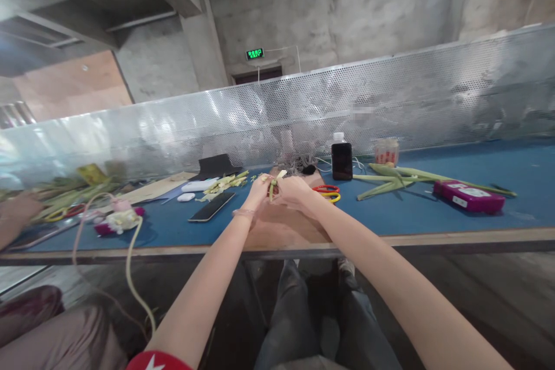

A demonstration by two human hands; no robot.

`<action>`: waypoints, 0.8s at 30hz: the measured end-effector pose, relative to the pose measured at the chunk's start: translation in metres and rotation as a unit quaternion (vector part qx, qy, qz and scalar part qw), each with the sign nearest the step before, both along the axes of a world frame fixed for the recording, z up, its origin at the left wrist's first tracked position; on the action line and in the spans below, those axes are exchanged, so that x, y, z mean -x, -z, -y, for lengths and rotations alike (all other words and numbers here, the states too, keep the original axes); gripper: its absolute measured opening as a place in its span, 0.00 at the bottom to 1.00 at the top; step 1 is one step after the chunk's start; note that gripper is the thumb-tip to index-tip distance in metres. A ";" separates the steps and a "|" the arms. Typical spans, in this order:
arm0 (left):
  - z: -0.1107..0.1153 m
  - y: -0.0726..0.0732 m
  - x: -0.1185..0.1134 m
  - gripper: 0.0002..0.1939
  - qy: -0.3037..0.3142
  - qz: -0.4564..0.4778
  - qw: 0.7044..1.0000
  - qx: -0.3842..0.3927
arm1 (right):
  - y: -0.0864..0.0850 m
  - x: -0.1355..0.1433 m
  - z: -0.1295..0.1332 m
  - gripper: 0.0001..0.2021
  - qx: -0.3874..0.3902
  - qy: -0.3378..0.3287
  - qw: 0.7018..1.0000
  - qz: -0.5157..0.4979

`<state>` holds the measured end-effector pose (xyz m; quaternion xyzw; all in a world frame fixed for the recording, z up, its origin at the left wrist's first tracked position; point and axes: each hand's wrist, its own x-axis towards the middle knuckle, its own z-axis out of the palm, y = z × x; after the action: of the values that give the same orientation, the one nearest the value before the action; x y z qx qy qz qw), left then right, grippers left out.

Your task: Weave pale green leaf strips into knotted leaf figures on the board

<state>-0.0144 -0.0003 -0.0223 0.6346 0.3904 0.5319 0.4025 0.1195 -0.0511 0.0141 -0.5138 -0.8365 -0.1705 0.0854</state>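
Both my hands meet over a brown board (pixel 288 228) at the table's front edge. Between them is a small piece of green leaf strip (pixel 273 187), with a pale end sticking up. My left hand (pixel 260 187) has its fingers closed on the strip from the left. From the right, my right hand (pixel 291 188) pinches the same strip, its fingertips partly hidden. Scissors with red and yellow handles (pixel 328 192) lie just right of my right hand. Behind my hands is a tangle of grey wire-like material (pixel 299 163).
A dark phone (pixel 212 207) and leaf scraps (pixel 223 184) lie left. An upright phone (pixel 342 161), a jar (pixel 387 152), long leaves (pixel 390 179) and a purple box (pixel 469 196) are right. A power strip (pixel 119 221) with cables and another person's hand (pixel 19 212) are far left.
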 end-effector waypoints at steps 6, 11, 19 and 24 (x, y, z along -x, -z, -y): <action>0.000 0.002 -0.001 0.13 -0.034 -0.014 0.999 0.015 | 0.003 0.009 0.005 0.15 -0.006 0.001 1.000 0.008; 0.000 0.002 -0.003 0.13 -0.076 -0.035 0.997 0.000 | 0.002 0.012 0.011 0.15 -0.007 0.000 1.000 0.015; 0.003 -0.003 -0.001 0.11 -0.122 -0.118 0.979 -0.110 | 0.003 0.009 0.014 0.14 -0.015 -0.002 0.999 0.043; 0.011 -0.014 -0.016 0.11 -0.112 -0.152 0.964 -0.189 | 0.005 -0.020 0.014 0.13 -0.007 0.003 0.998 0.061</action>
<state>0.0019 -0.0108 -0.0082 0.7244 0.4078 0.5355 0.1488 0.1396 -0.0649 0.0087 -0.5040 -0.8375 -0.2079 0.0375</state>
